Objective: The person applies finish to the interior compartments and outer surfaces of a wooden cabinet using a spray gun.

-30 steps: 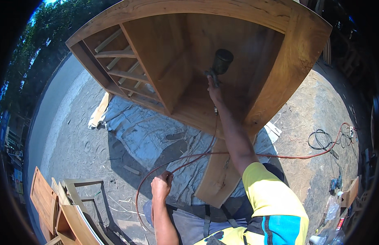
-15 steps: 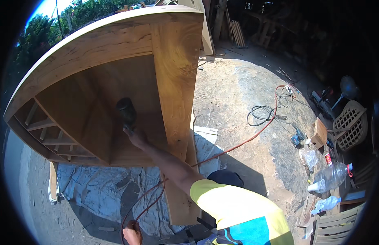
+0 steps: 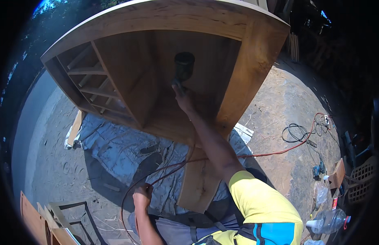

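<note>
While my right hand (image 3: 182, 96) grips spray gun (image 3: 183, 67) inside wooden cabinet (image 3: 246, 69), left hand (image 3: 142, 195) closes around red hose (image 3: 173, 166).

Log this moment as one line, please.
right hand: holds spray gun inside wooden cabinet | left hand: grips red hose | ground: grey tarp

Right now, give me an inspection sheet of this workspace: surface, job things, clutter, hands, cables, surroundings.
Surface: bare dirt ground, with a grey drop sheet under the work.
Job's things: large wooden cabinet lying open-side up, shelves at its left; spray gun inside it.
Clutter: plastic bottle, cardboard box, wooden frames lower left.
Hands: right hand grips the spray gun; left hand holds the hose.
Cables: orange cord, black coiled cable.
Surroundings: trees and a pale paved strip at left.
</note>
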The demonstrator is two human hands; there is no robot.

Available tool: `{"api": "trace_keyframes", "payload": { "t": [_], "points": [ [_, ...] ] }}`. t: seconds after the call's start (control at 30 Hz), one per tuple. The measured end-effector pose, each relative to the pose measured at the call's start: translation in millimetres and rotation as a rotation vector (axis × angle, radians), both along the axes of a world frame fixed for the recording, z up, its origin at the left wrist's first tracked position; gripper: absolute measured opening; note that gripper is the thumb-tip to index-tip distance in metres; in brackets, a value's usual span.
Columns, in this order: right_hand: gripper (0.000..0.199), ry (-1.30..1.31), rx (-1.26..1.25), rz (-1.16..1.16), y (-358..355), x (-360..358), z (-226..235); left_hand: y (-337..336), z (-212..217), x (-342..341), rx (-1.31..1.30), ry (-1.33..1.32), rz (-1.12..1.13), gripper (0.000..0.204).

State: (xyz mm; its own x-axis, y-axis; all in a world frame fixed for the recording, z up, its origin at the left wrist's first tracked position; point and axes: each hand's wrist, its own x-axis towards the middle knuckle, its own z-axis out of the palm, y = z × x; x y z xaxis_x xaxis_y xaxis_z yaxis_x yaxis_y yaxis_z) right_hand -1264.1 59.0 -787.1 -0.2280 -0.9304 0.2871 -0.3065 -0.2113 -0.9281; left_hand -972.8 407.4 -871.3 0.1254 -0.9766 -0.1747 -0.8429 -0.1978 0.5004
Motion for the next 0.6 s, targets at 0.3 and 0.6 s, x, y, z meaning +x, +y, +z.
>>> {"api": "trace_keyframes", "payload": {
  "t": [0.3, 0.6],
  "points": [
    [0.044, -0.306, -0.144, -0.019, -11, 26, 78, 12, -5, 5, -0.030, -0.019, 0.007, 0.026],
    [0.043, -0.612, -0.370, 0.054, -38, 20, 148, 8, 8, -18, -0.077, 0.039, 0.026, 0.027]
  ]
}}
